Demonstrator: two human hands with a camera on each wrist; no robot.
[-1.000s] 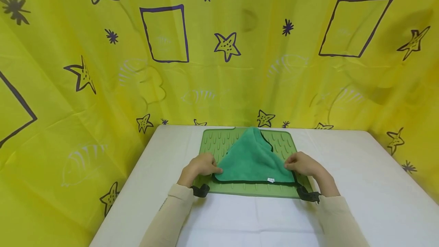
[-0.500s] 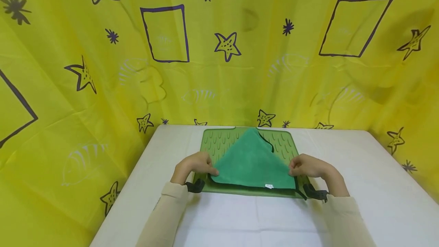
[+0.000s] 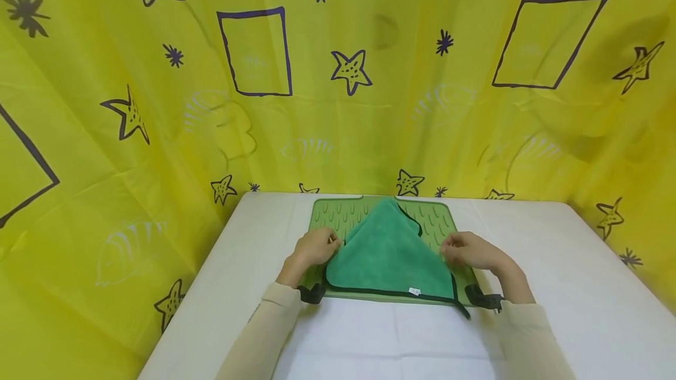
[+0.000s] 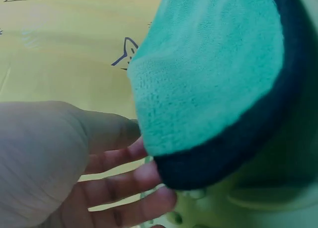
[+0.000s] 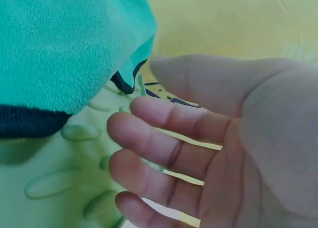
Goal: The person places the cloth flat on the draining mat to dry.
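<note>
Green cloth point(image 3: 388, 257); dark edging point(image 4: 218, 161)

A green, dark-edged cloth point(image 3: 388, 260) is lying folded into a rough triangle across a lighter green mat point(image 3: 328, 216). Its small white tag point(image 3: 414, 291) is showing along the near edge.

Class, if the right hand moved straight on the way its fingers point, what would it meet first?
Probably the green cloth, whose edge lies just ahead of the right hand in the head view. Depth is unclear, though, so it might brush the ridged mat first.
</note>
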